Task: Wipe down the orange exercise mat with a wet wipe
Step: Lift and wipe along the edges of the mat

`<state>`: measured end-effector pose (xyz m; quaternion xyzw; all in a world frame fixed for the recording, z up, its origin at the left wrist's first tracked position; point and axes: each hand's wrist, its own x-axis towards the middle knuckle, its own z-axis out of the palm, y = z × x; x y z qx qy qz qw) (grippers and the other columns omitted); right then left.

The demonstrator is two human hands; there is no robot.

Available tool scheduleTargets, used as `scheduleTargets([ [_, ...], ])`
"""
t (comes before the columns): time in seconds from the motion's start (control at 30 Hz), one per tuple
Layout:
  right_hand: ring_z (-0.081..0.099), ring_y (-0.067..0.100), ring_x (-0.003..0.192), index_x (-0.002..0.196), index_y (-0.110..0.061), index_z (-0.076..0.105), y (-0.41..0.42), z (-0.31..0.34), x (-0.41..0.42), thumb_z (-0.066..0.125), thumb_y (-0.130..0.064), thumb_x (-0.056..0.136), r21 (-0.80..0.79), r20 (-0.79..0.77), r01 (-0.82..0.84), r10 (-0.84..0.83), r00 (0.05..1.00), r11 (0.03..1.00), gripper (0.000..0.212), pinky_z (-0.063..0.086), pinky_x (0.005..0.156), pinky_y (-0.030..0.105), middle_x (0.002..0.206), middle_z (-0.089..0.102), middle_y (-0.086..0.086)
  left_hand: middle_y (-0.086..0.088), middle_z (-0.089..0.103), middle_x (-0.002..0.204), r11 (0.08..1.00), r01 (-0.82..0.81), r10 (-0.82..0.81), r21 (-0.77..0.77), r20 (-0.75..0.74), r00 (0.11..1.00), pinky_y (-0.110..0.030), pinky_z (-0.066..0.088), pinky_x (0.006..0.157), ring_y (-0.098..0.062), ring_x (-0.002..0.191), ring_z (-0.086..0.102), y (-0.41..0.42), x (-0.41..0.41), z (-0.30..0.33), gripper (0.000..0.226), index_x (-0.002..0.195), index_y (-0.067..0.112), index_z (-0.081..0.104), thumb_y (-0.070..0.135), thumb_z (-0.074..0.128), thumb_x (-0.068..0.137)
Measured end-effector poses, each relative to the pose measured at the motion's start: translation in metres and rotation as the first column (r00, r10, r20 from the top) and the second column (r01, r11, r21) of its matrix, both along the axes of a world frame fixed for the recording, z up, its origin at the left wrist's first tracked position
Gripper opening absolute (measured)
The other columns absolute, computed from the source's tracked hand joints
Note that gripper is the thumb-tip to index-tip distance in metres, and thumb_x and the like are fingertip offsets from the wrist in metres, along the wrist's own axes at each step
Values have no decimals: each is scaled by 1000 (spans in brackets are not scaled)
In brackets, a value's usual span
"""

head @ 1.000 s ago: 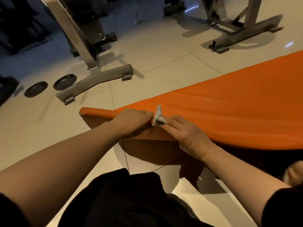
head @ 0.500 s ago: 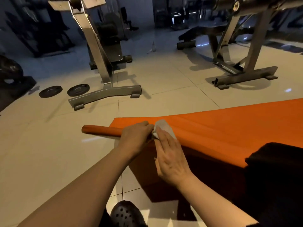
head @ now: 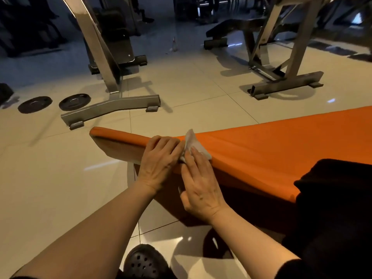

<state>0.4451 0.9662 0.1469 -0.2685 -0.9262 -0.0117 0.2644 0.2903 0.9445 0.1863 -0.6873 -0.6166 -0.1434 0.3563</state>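
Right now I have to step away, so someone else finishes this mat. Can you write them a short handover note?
Left hand: grips the raised near edge of the orange foam exercise mat, holding it off the pale tiled floor.
Right hand: flat, fingers pressing the white crumpled wet wipe onto that edge, right beside the left hand.
Done: cannot tell how much is wiped.
Left: probably the edge out to the corner, then the broad surface to the right.

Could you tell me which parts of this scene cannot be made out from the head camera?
- Mat: far end cut off by the right edge; a dark garment covers its near right part.
- Wipe: lower part hidden under the right hand fingers.
- Mat fold under the left hand: covered.
- Plates: markings too dark and small to read.
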Motion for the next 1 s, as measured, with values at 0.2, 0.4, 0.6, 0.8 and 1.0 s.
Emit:
scheduleTargets([
  [0.2,28,33,143,134,1,51,15,-37,47,65,-7,76,5,-70,129,-128,989,992,60,30,116,44,148,38,22,-11,66,103,996,14,-14,-86,1,1000,-39,34,90,-30,95,60,11,-2,-1,29,112,10,65,13,70,83],
  [0.4,11,33,148,147,-6,29,11,-24,22,69,-31,77,-123,12,150,-149,989,981,84,20,119,48,155,23,19,-14,64,104,989,-50,56,-137,39,998,-42,32,88,-34,94,59,22,0,0,45,114,9,63,9,79,73],
  [0.6,25,32,145,140,-5,42,18,-33,47,70,-33,79,-80,53,210,-206,977,974,73,28,117,45,150,36,19,-18,61,105,987,16,-15,-158,8,1000,-46,30,89,-35,97,51,35,3,1,58,122,16,56,7,79,69],
  [0.8,22,32,145,142,-9,41,25,-34,43,75,-37,70,-89,46,314,-311,949,945,84,28,116,48,152,33,15,-23,57,120,981,93,-95,-171,0,995,-57,25,104,-37,114,41,52,6,-10,77,133,21,45,-1,75,65],
  [1.0,13,26,149,140,-14,40,32,-43,48,75,-30,69,-126,119,281,-266,956,952,81,22,116,45,158,24,10,-23,54,134,931,261,-281,-254,-48,958,-56,10,114,-35,126,39,58,-2,-29,57,137,16,42,1,40,82],
])
